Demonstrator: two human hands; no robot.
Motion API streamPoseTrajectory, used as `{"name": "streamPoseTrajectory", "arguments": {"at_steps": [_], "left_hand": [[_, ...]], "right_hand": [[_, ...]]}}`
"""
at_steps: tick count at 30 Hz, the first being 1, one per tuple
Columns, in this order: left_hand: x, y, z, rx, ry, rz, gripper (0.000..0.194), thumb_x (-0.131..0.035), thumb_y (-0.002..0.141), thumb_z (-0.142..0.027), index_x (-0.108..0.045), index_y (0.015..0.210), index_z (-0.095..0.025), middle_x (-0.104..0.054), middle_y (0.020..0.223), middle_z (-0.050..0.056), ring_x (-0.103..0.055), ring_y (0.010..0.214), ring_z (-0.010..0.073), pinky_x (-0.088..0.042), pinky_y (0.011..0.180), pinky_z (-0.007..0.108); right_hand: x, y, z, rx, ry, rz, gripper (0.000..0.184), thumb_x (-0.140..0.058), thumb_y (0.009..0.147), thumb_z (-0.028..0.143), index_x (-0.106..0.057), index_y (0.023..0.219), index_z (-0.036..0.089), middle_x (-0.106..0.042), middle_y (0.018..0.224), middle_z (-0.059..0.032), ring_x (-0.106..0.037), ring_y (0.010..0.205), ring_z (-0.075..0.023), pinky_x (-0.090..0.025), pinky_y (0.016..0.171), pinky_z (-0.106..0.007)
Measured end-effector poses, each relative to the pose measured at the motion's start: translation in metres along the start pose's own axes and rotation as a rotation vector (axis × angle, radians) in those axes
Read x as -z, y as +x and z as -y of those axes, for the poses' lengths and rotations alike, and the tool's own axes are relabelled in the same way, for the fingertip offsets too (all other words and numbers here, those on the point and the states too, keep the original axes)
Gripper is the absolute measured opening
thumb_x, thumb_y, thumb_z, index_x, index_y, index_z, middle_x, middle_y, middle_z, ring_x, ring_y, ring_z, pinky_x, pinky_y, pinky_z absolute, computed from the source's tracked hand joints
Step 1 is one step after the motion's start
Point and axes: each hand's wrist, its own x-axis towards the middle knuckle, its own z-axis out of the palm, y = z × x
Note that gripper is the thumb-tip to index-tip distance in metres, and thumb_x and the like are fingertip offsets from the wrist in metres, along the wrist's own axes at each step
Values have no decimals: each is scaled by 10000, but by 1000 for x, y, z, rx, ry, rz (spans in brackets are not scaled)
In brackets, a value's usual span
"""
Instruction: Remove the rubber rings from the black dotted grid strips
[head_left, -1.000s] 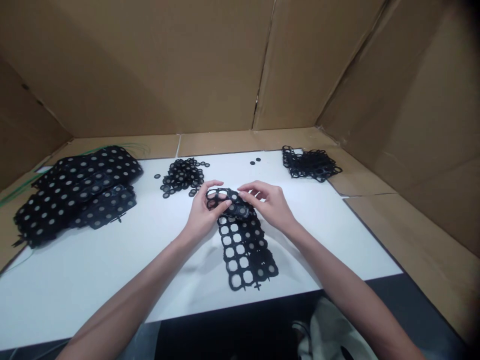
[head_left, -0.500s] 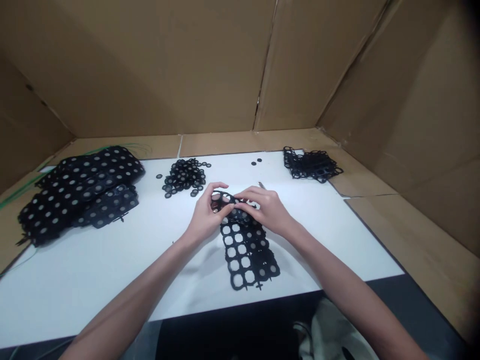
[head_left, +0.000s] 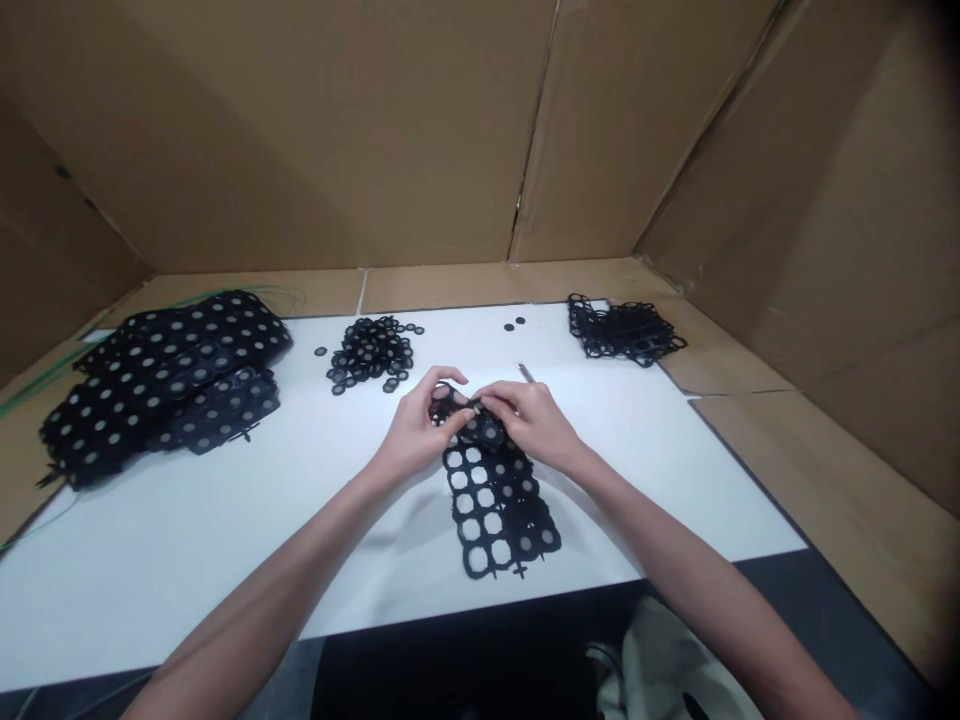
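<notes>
A black sheet [head_left: 495, 520] with rows of round holes lies on the white tabletop, its far end bent up toward me. Two left columns show open holes; the right columns show grey-centred discs. My left hand [head_left: 420, 428] is closed around the raised far end, thumb on top. Close beside it, my right hand [head_left: 532, 425] pinches the same raised end, its fingertips nearly touching my left thumb. Whether a loose disc sits between the fingertips is hidden.
At the left lies a heap of disc-filled black sheets [head_left: 165, 380]. Behind my left hand is a pile of small black ring-edged discs [head_left: 371, 350], with two dark discs [head_left: 514, 324] farther right. Open-holed black sheets [head_left: 626, 330] lie back right. A thin metallic tool [head_left: 524, 371] shows behind my right hand. Cardboard walls [head_left: 337, 130] surround the table.
My right fingertips have come in closer to my left thumb and closed on the sheet's raised end. The thin metallic tool has come into sight behind my right hand.
</notes>
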Motion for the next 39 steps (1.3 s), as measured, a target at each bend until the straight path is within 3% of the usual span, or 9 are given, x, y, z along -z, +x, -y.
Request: {"name": "streamPoseTrajectory", "arguments": {"at_steps": [7,11,13,16,19,22,26,33,39], "left_hand": [[-3,5,1,55,-109,-89,263,-605,642,-205,-506,885,-195,-542,712,-22,-512,657,107,-394,642,225],[-2,4,5,150,-179,-151,254,-594,621,-172,-517,862,-194,-484,662,-39,-483,598,92,-380,575,207],[-1,5,7,251,-246,-196,271,-567,609,-149,-518,871,-198,-477,655,-38,-470,558,88,-353,503,195],[-2,6,10,374,-304,-246,281,-517,610,-142,-521,886,-194,-509,639,-29,-445,503,83,-295,432,187],[-5,5,12,353,-285,-230,259,-563,627,-211,-526,883,-188,-542,633,-20,-477,531,95,-316,458,196],[-7,2,15,289,-222,-197,410,-700,533,-261,-516,890,-180,-573,672,-12,-534,625,125,-390,564,232],[-7,2,21,292,-201,-182,458,-736,497,-278,-513,883,-175,-583,680,-8,-544,631,134,-409,603,261],[-5,5,20,231,-238,-231,240,-664,598,-281,-518,744,-159,-533,671,-19,-502,615,103,-387,582,227],[-8,2,12,132,-204,-277,269,-610,663,-352,-423,600,-169,-413,550,-55,-388,511,72,-311,486,198]], "right_hand": [[0,11,-17,-307,385,-330,180,-492,780,281,-614,778,148,-621,654,-23,-604,555,-116,-544,551,-257],[13,19,-30,-372,451,-689,251,-430,804,353,-568,808,143,-573,644,-4,-582,527,-92,-543,501,-240],[13,26,-31,-370,410,-587,236,-451,790,326,-584,799,131,-583,634,-6,-591,515,-97,-541,513,-243],[-3,47,-21,-302,305,-248,172,-493,759,223,-634,763,124,-643,690,-39,-623,564,-115,-534,562,-235],[-30,80,-1,-261,262,-19,140,-528,729,149,-664,752,123,-676,698,-44,-650,634,-138,-525,654,-241],[-49,114,15,-250,298,43,136,-552,707,120,-671,773,119,-689,763,-43,-652,677,-131,-525,671,-226],[-48,133,16,-203,457,127,414,-570,641,30,-595,1035,156,-609,1095,-61,-603,926,-152,-537,671,-231],[-3,64,-12,-174,254,21,151,-580,693,168,-664,816,148,-674,867,-58,-624,767,-152,-514,750,-319],[13,13,-7,-244,471,123,382,-661,642,275,-598,1008,183,-629,979,-61,-615,780,-136,-499,796,-321]]}}
